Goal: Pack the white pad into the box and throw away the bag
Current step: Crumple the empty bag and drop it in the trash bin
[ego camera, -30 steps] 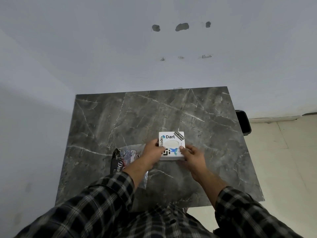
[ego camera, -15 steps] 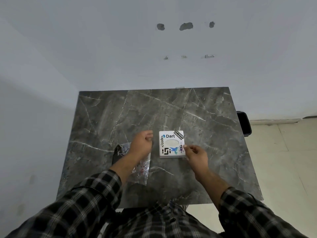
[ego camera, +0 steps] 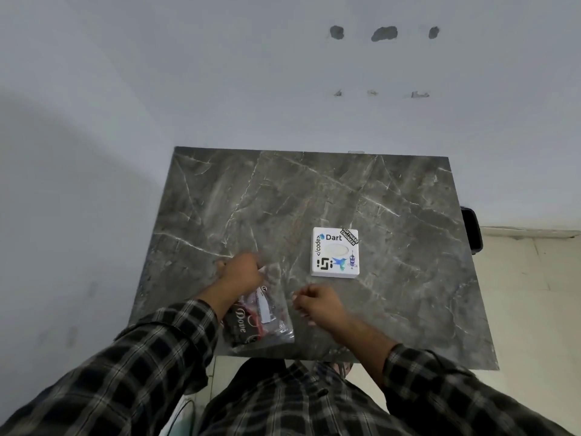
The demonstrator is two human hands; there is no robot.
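Observation:
A small white box (ego camera: 335,252) with stickers and an oval window in its lid lies closed on the grey marble table (ego camera: 298,196), right of centre. A pale shape shows through the window. The clear plastic bag (ego camera: 262,316), with a dark "Dove" wrapper inside, lies near the table's front edge. My left hand (ego camera: 240,270) rests on the bag's far end and pinches its top edge. My right hand (ego camera: 317,305) hovers just right of the bag, fingers curled, holding nothing, below the box and apart from it.
A pale wall with several holes rises behind the table. A black object (ego camera: 470,229) stands on the floor past the table's right edge. Beige floor tiles (ego camera: 531,294) lie to the right. My checked sleeves fill the bottom of the view.
Both hands have let go of the box, which stays in place. My left hand moved left onto the bag and took hold of its top. My right hand drew back toward me.

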